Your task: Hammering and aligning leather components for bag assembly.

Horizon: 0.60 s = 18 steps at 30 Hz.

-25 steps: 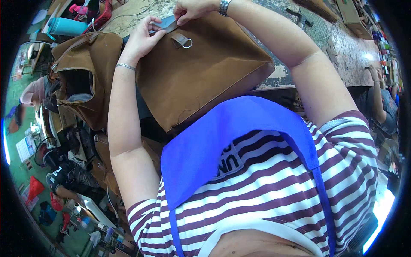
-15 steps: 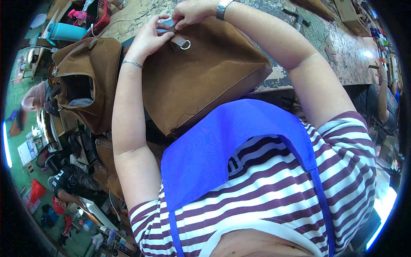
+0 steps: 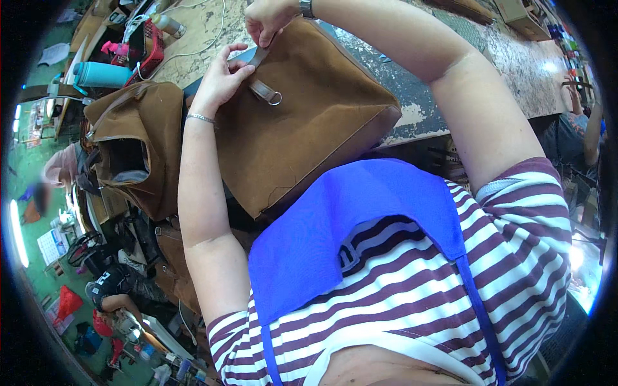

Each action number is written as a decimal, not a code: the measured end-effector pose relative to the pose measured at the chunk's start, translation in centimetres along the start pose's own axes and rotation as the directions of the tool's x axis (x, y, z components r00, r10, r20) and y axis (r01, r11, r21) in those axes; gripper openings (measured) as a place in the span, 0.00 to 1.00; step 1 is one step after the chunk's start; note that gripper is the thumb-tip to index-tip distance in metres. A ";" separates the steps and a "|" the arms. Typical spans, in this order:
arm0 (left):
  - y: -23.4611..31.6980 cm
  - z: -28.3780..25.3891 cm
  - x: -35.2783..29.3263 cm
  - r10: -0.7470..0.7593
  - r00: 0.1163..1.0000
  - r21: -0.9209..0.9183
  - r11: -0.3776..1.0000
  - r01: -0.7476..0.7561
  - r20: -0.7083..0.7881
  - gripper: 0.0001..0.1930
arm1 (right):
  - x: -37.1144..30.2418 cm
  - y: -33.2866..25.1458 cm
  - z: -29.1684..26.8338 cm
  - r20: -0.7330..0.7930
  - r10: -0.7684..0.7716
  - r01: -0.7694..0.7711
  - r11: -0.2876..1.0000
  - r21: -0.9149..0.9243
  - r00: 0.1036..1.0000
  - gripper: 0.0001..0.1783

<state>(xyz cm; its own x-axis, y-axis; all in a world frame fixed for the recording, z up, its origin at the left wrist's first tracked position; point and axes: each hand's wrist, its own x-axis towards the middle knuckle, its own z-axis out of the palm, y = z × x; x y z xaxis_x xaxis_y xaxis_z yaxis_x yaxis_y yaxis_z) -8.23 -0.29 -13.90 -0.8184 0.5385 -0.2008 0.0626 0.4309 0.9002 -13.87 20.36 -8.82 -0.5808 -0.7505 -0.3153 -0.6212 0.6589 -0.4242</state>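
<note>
A large brown suede-like bag (image 3: 306, 112) lies on the worktable at an angle in front of me. A short tab with a silver D-ring (image 3: 275, 98) is fixed near its upper left edge. My right hand (image 3: 273, 19) pinches a greyish strip (image 3: 259, 56) along that edge, fingers closed. Lower on the same edge, my left hand (image 3: 222, 77) grips the bag, thumb on the near face and other fingers curled partly out of sight behind. The strip spans the short gap between my hands.
A second brown bag (image 3: 138, 151), its pocket gaping, stands to the left. Beyond it are a turquoise bottle (image 3: 103, 74) and a red basket (image 3: 153, 48). A white cable (image 3: 223, 29) crosses the worn worktable (image 3: 515, 71). People (image 3: 119, 283) are at the left and right edges.
My hands have moved further apart along the bag's edge, the right one up and away. More of the greyish strip and the tab shows. The whole view has shifted slightly.
</note>
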 end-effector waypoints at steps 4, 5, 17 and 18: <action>-0.1 -0.2 -0.5 -0.021 1.000 -0.073 0.997 0.020 -0.012 0.23 | 0.1 -0.2 0.4 -0.068 -0.037 0.037 0.999 -0.013 0.997 0.16; -0.1 -0.3 -0.5 -0.008 1.000 -0.055 0.998 0.006 -0.030 0.23 | 0.1 0.0 0.6 -0.057 -0.035 0.036 0.999 0.019 0.998 0.15; -0.8 -0.2 0.1 -0.031 0.998 0.013 0.999 0.032 -0.046 0.22 | 0.6 1.1 2.3 -0.064 -0.059 0.062 0.997 0.044 0.996 0.15; -0.2 -0.1 0.2 -0.055 0.998 0.054 0.997 0.057 -0.036 0.23 | 0.4 1.2 2.3 -0.064 -0.056 0.059 0.997 0.047 0.996 0.15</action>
<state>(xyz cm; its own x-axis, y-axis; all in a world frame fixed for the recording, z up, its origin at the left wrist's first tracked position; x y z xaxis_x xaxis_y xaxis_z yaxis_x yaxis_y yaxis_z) -8.44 -0.34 -14.03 -0.8405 0.4878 -0.2359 0.0466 0.4989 0.8654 -13.63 20.71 -11.44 -0.5775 -0.7816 -0.2358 -0.6290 0.6101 -0.4818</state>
